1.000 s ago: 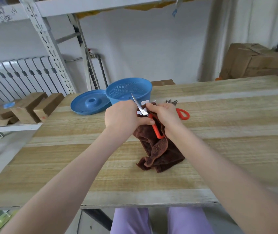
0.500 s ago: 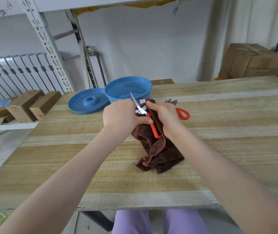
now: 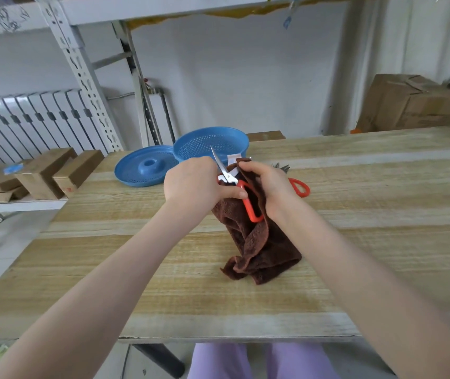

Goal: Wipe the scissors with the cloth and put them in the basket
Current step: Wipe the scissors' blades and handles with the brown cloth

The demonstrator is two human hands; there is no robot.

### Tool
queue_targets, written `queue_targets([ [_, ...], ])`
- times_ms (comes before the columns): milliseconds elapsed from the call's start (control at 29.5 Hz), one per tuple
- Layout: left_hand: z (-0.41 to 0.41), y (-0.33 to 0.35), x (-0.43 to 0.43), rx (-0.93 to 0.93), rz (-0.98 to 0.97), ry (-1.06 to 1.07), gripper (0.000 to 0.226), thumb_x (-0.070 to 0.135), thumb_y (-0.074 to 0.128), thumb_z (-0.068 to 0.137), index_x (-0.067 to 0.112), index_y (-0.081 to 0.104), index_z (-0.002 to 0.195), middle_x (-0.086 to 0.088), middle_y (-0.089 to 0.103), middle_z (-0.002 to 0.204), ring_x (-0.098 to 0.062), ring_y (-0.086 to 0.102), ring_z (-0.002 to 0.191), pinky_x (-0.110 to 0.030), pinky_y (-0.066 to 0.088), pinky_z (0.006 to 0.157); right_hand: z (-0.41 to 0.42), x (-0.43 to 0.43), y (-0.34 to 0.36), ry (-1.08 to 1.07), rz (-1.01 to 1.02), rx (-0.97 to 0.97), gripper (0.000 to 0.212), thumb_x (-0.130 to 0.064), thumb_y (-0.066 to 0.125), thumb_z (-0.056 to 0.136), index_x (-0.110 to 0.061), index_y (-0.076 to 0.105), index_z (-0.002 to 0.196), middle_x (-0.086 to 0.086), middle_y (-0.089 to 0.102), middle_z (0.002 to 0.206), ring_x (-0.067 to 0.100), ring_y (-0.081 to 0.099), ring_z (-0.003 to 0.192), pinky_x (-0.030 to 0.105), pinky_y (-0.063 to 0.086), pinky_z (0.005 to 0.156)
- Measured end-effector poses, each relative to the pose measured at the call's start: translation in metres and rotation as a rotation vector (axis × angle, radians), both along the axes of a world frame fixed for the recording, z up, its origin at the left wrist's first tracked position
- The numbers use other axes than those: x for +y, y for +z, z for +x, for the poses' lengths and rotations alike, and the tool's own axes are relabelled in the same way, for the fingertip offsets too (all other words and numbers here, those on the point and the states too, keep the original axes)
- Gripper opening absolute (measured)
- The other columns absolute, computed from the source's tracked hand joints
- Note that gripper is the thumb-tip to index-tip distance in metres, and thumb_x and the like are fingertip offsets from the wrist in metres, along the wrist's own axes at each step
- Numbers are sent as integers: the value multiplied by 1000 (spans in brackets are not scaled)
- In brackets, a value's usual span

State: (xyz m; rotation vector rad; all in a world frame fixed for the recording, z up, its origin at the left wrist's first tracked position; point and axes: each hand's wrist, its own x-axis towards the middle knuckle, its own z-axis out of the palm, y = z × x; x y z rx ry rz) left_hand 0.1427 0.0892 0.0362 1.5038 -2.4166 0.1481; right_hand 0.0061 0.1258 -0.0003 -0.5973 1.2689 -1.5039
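Mid-wipe, by the look of it. Scissors [image 3: 228,175] held up off the surface [image 3: 355,242], between the two hands; blade tip pointing away toward the basket [image 3: 210,143], orange handle loop hanging down toward the body. Left hand [image 3: 193,181] curled round the scissors at approx. the pivot, thumb laid along the handle top. Right hand [image 3: 270,184] pinching the brown cloth [image 3: 262,247] up against the blade side; rest of cloth draped down onto the surface just below both hands. Only one blade in sight; second probably hidden behind the left hand or the cloth, can't tell.

Handling: metal + plastic, likely light and rigid; blades slick, sharp at the tip, so best gripped by the orange handle, never the edge. Cloth soft, floppy, thick pile; good bunched as padding btw. fingers and steel. Basket just beyond the hands; second orange-handled pair [image 3: 299,187] lying just behind the right hand.
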Motion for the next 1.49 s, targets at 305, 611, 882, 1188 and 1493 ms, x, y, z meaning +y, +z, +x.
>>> queue_targets([
  [305,2,1,-4,-6,-11,-8,67,84,62,53,20,43,57,7,46,49,-10,44,46,-24,25,42,3,-2,4,-44,-7,14,14,-15,74,80,-9,77,91,8,77,86,21,72,78,34,58,75],
  [611,18,-4,-13,4,16,7,81,95,39,39,19,53,65,7,51,52,-10,48,47,-24,27,41,-2,-2,2,115,62,140,21,-27,59,95,-12,71,88,-1,73,67,12,69,60,23,53,55],
  [882,21,-1,-18,-13,5,-21,81,94,43,40,18,56,66,7,53,53,-11,49,47,-24,29,41,-3,-5,8,-87,34,-136,34,-33,57,96,-5,70,110,13,74,104,28,72,95,38,58,82],
  [1188,17,2,-14,-24,-21,-21,72,90,56,49,20,52,61,8,51,51,-10,48,46,-23,28,42,9,-3,8,6,-19,107,7,-12,66,86,-8,71,82,5,72,68,16,69,61,29,58,63],
  [1493,18,7,-13,-4,-14,-19,74,89,55,49,16,40,54,6,45,47,-11,44,43,-25,24,41,6,-1,1,32,-72,-54,39,-27,39,95,-7,73,92,10,73,89,22,69,79,33,57,75],
])
